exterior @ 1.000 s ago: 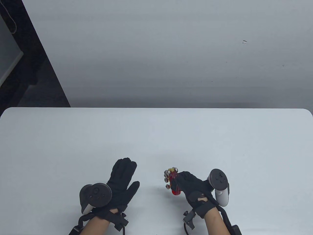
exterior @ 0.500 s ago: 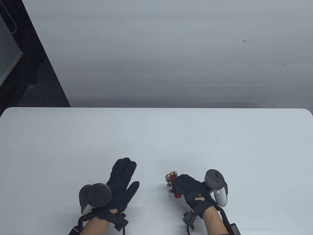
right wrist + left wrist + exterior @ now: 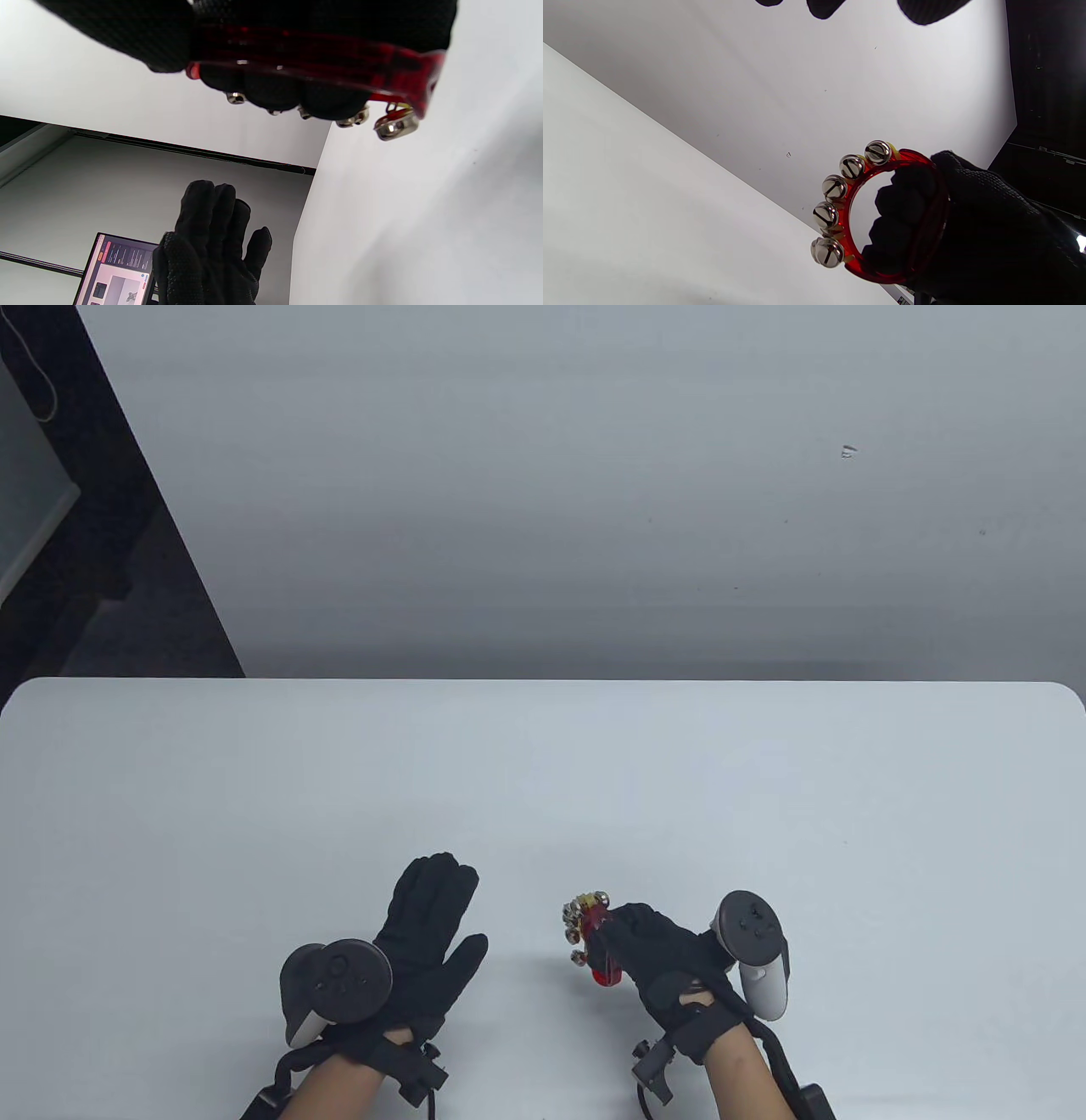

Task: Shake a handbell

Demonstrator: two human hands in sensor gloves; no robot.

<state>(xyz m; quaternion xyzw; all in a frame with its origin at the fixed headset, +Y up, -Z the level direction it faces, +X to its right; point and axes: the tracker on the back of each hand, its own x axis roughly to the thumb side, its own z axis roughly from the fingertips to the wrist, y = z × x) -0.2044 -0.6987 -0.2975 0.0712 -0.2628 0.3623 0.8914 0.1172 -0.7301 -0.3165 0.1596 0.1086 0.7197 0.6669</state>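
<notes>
gripping the handbell (image 3: 591, 937), right hand (image 3: 662, 954); left hand (image 3: 420, 937) apart.

The right hand (image 3: 670, 954) is curled into a fist — its fingers (image 3: 903, 212) wrapped tight. The left hand (image 3: 424, 937) lies flat, fingers straight and together — thumb splayed aside.

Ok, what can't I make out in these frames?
- Handbell, table view: the right hand covers much of the red ring; whether it touches the table cannot be told.
- Handbell, right wrist view: the ring is seen edge-on, the bells half hidden behind fingers.
- Left hand, left wrist view: only fingertips show, cut by the top edge.
- Screen, right wrist view: text too small, partly behind the left hand.
</notes>
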